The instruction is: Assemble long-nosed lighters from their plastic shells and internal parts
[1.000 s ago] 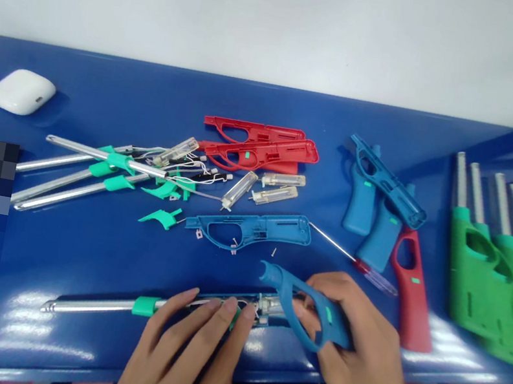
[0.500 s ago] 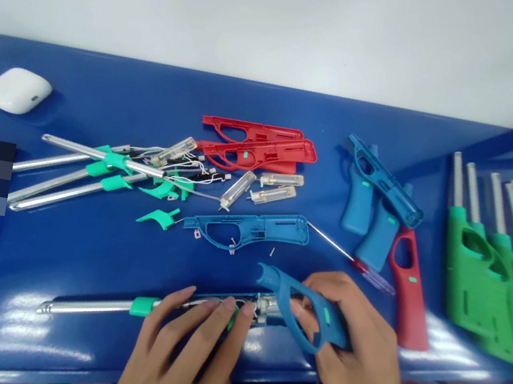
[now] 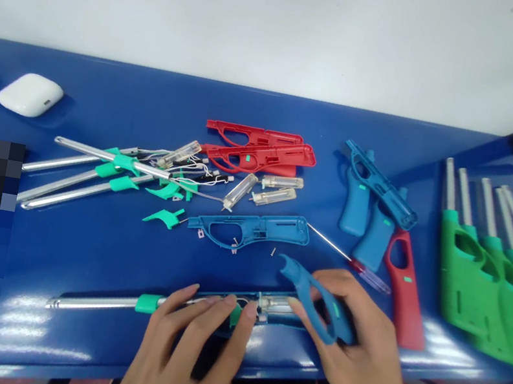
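An opened gas lighter lies along the table's front, its metal tube (image 3: 92, 305) pointing left and a green collar (image 3: 148, 303) at the tube's base. My left hand (image 3: 190, 351) curves over its blue lower shell, fingertips pressing on the wires and green trigger; the thumb is hidden. A clear fuel tank (image 3: 275, 305) sits in the shell's right part. My right hand (image 3: 359, 360) grips a blue handle half (image 3: 304, 285), tilted above the shell's right end. The right thumb tip is beside the tank, and the palm hides the handle's rear.
Loose tube assemblies (image 3: 86, 180), a blue shell (image 3: 275, 228) with small screws, red shells (image 3: 267, 154) and clear tanks (image 3: 275, 196) lie beyond my hands. A screwdriver (image 3: 370, 275), blue handle parts (image 3: 358, 202), a red half (image 3: 408, 302) and green lighters (image 3: 467, 286) are rightward. A white case (image 3: 30, 95) is far left.
My right hand has shifted the blue handle half slightly right and up, uncovering more of the fuel tank. My left hand stays on the lighter. The camera view has shifted a little.
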A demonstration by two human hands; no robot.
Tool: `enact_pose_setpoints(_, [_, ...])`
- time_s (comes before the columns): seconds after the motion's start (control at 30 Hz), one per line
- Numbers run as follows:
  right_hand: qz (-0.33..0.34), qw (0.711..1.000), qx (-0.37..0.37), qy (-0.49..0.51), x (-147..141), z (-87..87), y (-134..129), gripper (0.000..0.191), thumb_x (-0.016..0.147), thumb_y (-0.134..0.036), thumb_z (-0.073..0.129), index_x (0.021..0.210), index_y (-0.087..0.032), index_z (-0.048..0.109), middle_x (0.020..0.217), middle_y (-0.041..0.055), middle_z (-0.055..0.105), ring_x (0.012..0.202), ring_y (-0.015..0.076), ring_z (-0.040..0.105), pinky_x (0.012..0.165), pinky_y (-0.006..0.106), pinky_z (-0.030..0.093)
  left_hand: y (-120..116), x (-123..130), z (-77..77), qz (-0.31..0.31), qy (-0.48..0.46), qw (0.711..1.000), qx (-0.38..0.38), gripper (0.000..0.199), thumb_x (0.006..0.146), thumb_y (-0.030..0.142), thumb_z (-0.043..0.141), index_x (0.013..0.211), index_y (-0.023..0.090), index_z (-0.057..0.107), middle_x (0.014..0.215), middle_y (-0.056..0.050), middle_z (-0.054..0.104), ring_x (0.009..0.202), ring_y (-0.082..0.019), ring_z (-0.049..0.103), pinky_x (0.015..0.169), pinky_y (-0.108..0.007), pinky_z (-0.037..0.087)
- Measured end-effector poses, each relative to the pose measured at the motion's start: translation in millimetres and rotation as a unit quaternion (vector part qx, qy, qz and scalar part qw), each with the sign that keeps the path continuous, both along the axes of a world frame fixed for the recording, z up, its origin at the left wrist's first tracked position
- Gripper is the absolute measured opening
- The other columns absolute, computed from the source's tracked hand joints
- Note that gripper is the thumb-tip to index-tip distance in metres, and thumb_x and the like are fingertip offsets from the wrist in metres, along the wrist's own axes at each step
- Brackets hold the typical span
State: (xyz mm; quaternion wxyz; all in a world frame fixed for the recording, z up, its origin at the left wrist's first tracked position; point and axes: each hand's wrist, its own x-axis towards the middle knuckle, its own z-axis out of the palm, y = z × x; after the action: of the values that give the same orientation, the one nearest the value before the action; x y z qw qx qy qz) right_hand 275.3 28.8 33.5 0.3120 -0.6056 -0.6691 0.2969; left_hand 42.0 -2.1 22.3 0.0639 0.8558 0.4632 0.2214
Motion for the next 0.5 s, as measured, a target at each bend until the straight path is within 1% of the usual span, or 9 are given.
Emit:
enact_pose_setpoints(0.07, [-0.012,1.0,0.003,0.015,0.6,0.1,-0.3,0.02,0.091,-0.012,0.064,0.103,-0.028,0.059,0.099,-0.0015,0.066,0.088,0.0146,0.065,0.079,0.024,0.053,0.9,0.7,0.8,0.002,-0.006,1.0,-0.004,0.048,0.095,0.001,0.054,0.138,0.02,0.065,0.131,-0.009,0.059,0.119,-0.025,0.056,0.114,-0.047,0.039])
enact_pose_setpoints(0.17, [-0.012,0.999,0.008,0.029,2.2,-1.2,-1.3,0.026,0.088,-0.01,0.062,0.107,-0.028,0.06,0.104,-0.0012,0.064,0.095,0.0143,0.064,0.084,0.023,0.051,2.1,1.8,2.5,0.003,-0.02,1.0,-0.005,0.046,0.096,0.001,0.053,0.136,0.018,0.066,0.13,-0.008,0.058,0.119,-0.024,0.055,0.115,-0.045,0.037])
enact_pose_setpoints(0.3, [-0.008,1.0,0.003,0.03,3.5,-3.9,-2.4,0.031,0.084,-0.006,0.064,0.107,-0.027,0.061,0.106,-0.0004,0.063,0.098,0.0157,0.062,0.085,0.026,0.05,2.0,-0.4,3.3,0.002,-0.029,0.999,-0.014,0.046,0.096,0.001,0.053,0.137,0.018,0.066,0.131,-0.008,0.061,0.122,-0.023,0.056,0.118,-0.044,0.036])
enact_pose_setpoints(0.43, [-0.015,1.0,0.019,0.02,4.1,-2.1,-1.5,0.027,0.086,-0.01,0.069,0.105,-0.027,0.061,0.103,0.0002,0.062,0.093,0.0176,0.062,0.082,0.029,0.05,-0.6,-3.9,2.9,-0.009,-0.034,0.999,-0.007,0.048,0.096,0.0,0.053,0.14,0.016,0.064,0.134,-0.008,0.065,0.125,-0.022,0.058,0.118,-0.045,0.038])
enact_pose_setpoints(0.5, [-0.027,0.999,0.032,0.015,5.3,0.2,-1.2,0.023,0.088,-0.018,0.073,0.105,-0.027,0.061,0.098,0.0001,0.06,0.087,0.018,0.06,0.077,0.03,0.05,-3.1,-3.1,3.0,-0.004,-0.056,0.998,-0.004,0.05,0.095,-0.003,0.053,0.14,0.016,0.064,0.134,-0.009,0.067,0.128,-0.023,0.059,0.118,-0.046,0.04])
